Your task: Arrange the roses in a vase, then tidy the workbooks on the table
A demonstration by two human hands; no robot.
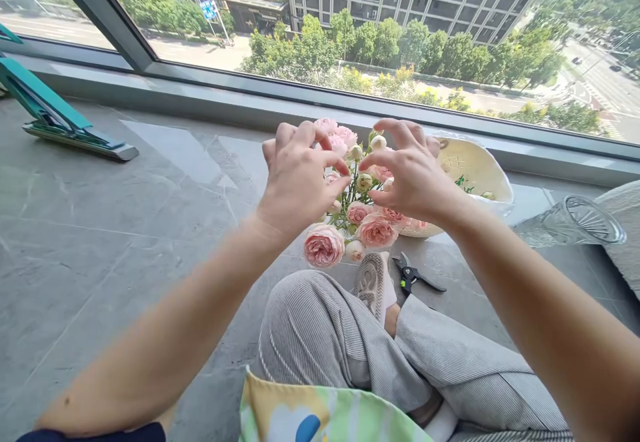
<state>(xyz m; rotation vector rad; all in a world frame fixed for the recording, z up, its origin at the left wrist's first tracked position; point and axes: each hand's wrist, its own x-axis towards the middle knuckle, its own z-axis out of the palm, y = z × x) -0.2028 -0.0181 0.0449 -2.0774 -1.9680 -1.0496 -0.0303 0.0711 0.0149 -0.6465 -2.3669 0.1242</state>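
A bunch of pink roses (377, 230) and cream buds (364, 183) stands in front of me, near the window. My left hand (303, 179) is at the left side of the bunch, its fingers curved and apart among the upper blooms. On the opposite side, my right hand (413, 172) is also curved, with thumb and fingers spread around the buds. Neither hand visibly grips a stem. Whatever holds the lower stems is mostly hidden by the blooms. Black pruning shears (409, 274) lie on the floor below the flowers, beside my foot.
Behind my right hand sits a cream basket (483, 165) with some greenery inside. A clear ribbed glass vase (575, 222) is farther right. At the left, a teal object with a metal foot (80, 142) rests on the grey tile floor (125, 242). The window frame (240, 89) runs behind.
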